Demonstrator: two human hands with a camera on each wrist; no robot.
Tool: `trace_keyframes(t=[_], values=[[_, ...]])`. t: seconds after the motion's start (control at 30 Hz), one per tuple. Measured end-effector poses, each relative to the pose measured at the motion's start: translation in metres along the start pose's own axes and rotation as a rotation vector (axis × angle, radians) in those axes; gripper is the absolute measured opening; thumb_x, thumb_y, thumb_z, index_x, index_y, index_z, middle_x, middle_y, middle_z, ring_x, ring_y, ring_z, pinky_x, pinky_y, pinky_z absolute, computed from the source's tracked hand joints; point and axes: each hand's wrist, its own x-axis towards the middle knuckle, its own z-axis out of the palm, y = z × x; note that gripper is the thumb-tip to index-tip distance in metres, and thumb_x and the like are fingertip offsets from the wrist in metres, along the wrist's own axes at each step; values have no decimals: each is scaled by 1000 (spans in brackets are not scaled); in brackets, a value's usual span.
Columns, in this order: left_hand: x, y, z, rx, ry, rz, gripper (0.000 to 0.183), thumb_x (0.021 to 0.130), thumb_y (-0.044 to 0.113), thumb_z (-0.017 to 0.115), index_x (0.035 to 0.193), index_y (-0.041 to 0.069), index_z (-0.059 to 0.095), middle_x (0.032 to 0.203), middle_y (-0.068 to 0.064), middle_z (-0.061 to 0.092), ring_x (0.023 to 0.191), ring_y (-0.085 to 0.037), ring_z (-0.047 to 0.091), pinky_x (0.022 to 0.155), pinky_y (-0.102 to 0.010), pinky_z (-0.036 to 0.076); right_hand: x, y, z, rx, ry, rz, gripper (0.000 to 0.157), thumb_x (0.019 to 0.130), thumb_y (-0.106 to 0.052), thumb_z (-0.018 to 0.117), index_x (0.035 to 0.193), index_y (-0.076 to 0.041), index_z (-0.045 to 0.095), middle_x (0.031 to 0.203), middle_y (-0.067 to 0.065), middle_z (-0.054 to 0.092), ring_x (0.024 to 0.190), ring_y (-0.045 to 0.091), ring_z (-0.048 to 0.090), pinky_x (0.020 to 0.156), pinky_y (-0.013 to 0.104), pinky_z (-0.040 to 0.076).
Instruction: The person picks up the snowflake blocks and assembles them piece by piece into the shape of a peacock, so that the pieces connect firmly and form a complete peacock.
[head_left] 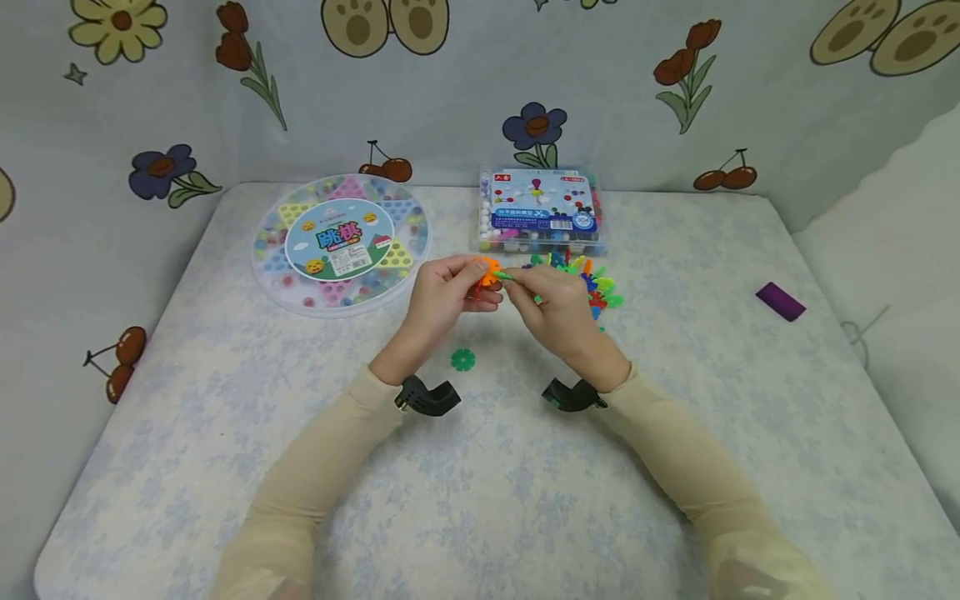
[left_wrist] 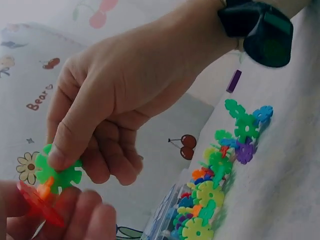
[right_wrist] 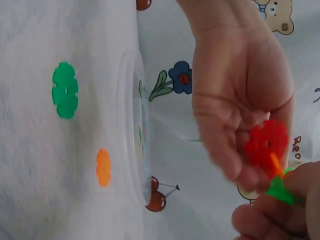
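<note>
Over the table, my two hands meet at a small cluster of plastic snowflake discs. My left hand (head_left: 441, 293) pinches the joined red disc (right_wrist: 267, 142) and orange disc (head_left: 489, 271) between thumb and fingers. Thumb and forefinger of my right hand (head_left: 558, 310) pinch a green disc (left_wrist: 70, 175), which touches the orange one. Whether its slot is fully engaged I cannot tell. On the tabletop below lies a loose green disc (head_left: 462, 359). The right wrist view also has a loose orange disc (right_wrist: 103, 167) on the table.
A pile of colourful discs (head_left: 611, 298) lies just beyond my right hand. Behind it is a clear case of beads (head_left: 540, 212). A round Chinese checkers board (head_left: 341, 242) sits at the back left, and a purple block (head_left: 781, 301) at the far right.
</note>
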Motion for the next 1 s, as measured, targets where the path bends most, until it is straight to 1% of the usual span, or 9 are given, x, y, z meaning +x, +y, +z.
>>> trace_keyframes(t=[0.1,0.2,0.3,0.37,0.47,0.63,0.73,0.9,1.0], values=[[6,-1,-5,-37,68,-28,28,108,16,49,122,-2,65,97,1,67,85,-11,72,74,-27,63,-2,-4,11,30,-145,234,36,94,-8,71,128,5,65,83,15,74,66,24,69,62,36,59],[9,-1,-8,-178,129,-86,23,111,20,40,113,9,60,101,-1,59,92,-16,67,75,-28,63,-9,-5,25,5,-425,450,55,95,-20,71,144,-3,53,82,9,71,64,18,63,61,29,54],[10,0,-6,-321,142,-128,23,113,23,32,104,16,52,101,-1,57,89,-19,65,73,-30,63,-16,-3,37,-48,-690,470,57,93,-30,74,142,-8,56,72,2,63,60,14,54,58,25,43],[9,0,-5,-344,140,-134,24,113,24,30,102,17,50,98,-1,56,83,-19,63,69,-29,61,-19,-3,41,-49,-770,419,52,91,-31,77,136,-9,63,65,0,57,58,13,50,56,25,38],[8,0,-1,-314,142,-122,23,112,23,31,100,17,50,94,-1,52,71,-16,57,58,-23,53,-22,-4,42,-45,-805,353,40,88,-28,79,123,-10,72,59,-3,50,55,12,46,54,23,33],[7,-1,3,-273,131,-81,15,109,13,37,100,12,49,92,-2,51,61,-13,47,51,-19,40,-23,-6,43,-30,-798,357,25,89,-19,77,111,-9,75,63,-1,56,58,11,48,56,22,36],[6,-2,5,-258,137,-53,12,105,6,42,99,10,51,87,-2,54,60,-12,49,52,-18,42,-24,-7,43,-17,-798,363,27,89,-17,75,114,-8,72,65,0,56,58,11,48,56,23,36],[5,-3,5,-225,144,5,14,105,6,47,96,8,58,85,1,57,68,-10,57,59,-19,53,-25,-8,45,-7,-825,295,39,92,-21,75,129,-12,69,62,-1,55,57,10,48,55,23,37],[4,-3,4,-296,110,9,17,106,7,46,94,10,58,87,1,58,72,-11,63,69,-23,60,-26,-7,45,30,-831,294,31,92,-20,75,120,-10,71,65,-2,56,58,9,49,57,23,40]])
